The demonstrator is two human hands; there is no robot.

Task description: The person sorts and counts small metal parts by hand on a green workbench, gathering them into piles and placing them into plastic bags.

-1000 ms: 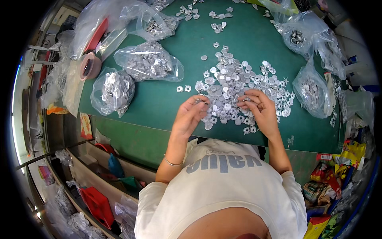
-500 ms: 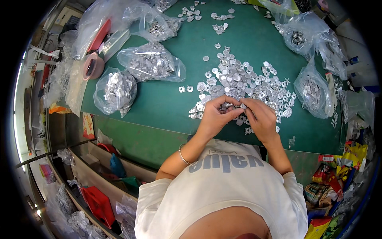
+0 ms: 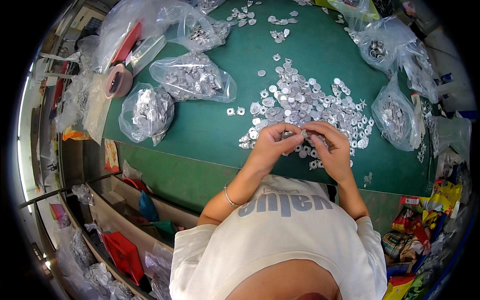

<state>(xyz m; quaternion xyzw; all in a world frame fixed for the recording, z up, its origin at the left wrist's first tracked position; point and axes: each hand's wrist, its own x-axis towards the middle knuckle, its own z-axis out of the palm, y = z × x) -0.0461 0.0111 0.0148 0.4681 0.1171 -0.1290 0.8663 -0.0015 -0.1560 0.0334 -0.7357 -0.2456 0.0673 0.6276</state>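
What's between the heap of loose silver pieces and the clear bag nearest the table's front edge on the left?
In the head view, two small silver pieces lie side by side on the green tabletop between the heap and bag.

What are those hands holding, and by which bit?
The left hand and right hand pinch a small silvery piece; it's too tiny to tell by which part.

The fingers (image 3: 290,143) hold small silvery metal parts (image 3: 304,134).
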